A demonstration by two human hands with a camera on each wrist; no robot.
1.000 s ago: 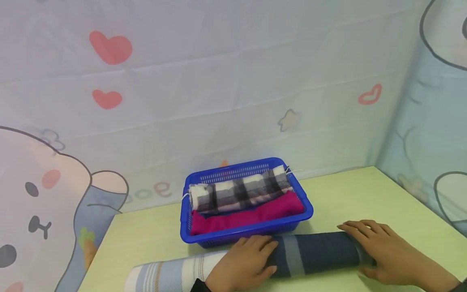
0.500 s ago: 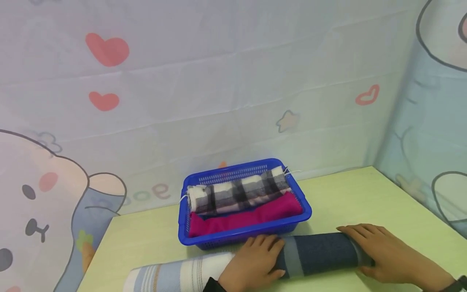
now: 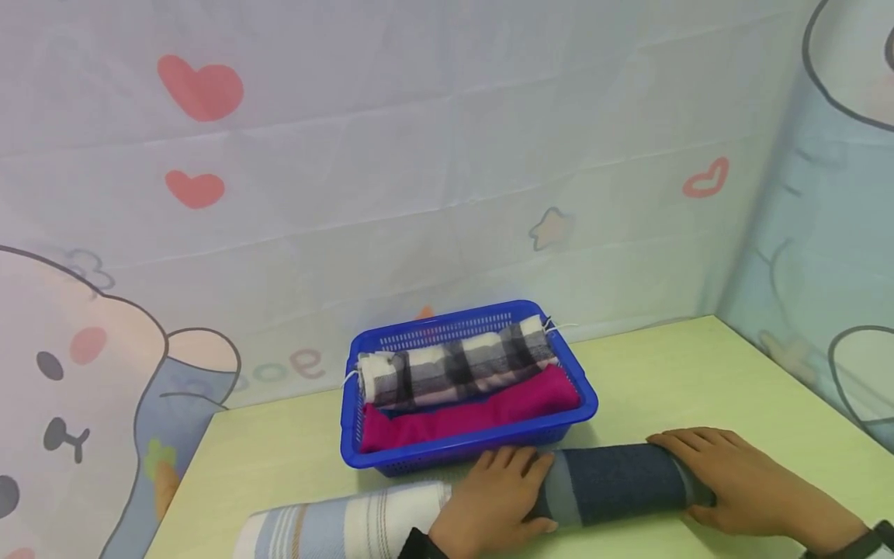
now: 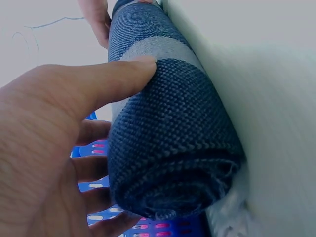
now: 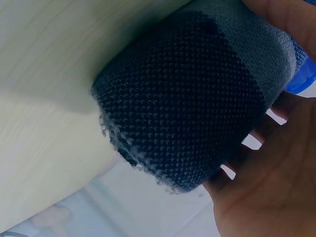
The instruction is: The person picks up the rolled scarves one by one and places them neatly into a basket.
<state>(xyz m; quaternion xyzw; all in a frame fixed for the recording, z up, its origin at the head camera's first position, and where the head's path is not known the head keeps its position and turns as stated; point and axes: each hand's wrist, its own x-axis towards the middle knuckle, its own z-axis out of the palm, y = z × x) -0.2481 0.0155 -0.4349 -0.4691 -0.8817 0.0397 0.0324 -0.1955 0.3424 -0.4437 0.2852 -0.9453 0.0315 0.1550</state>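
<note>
Logging dark blue roll (image 3: 621, 485) on worktop (image 3: 663, 380), 4 o'clock of basket (image 3: 478, 441), seemingly rolled up fully; gripped toward 9 o'clock end by left hand (image 3: 497, 501), at 3 o'clock end by right hand (image 3: 743, 485). Already in basket: plaid cloth (image 3: 457, 365), pink cloth (image 3: 475, 415). Still outside: dark blue roll, plus striped roll (image 3: 349, 524) at 9 o'clock. Close to basket at 11; roomier toward worktop edge at 2

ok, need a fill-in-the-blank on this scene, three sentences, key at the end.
1. The left hand and right hand hold the grey-banded navy fabric roll; in the head view, the blue-and-white striped fabric roll lies to its ____.
2. The perforated plastic basket is coloured ____.
3. Inside, the checked fabric roll lies ____ from the hands than the magenta fabric roll.
Missing words: left; blue; farther.
</note>
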